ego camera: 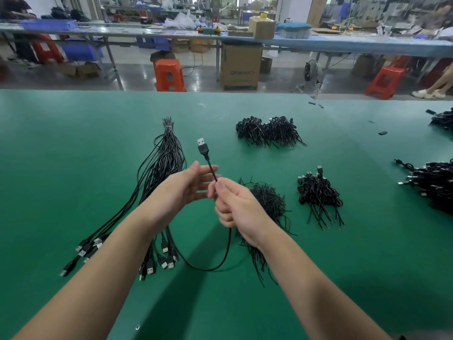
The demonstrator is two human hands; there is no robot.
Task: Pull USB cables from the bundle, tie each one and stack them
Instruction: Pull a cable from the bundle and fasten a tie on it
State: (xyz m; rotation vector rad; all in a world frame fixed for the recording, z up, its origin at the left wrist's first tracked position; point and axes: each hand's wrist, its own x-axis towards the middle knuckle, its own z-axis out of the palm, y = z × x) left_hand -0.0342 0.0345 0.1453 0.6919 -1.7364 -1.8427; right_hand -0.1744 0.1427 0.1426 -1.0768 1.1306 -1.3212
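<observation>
Pinching the cable in my right hand, I am holding its plug pointing up and away, slack looping below toward the bundle; my left hand, open, is waiting just beside.

A broad green-matted worktable carried a long bundle of black USB cables, tied with wire at its far end. Four heaps of coiled black cables lay further right: one far, one near, one beside it, another at the edge.
</observation>
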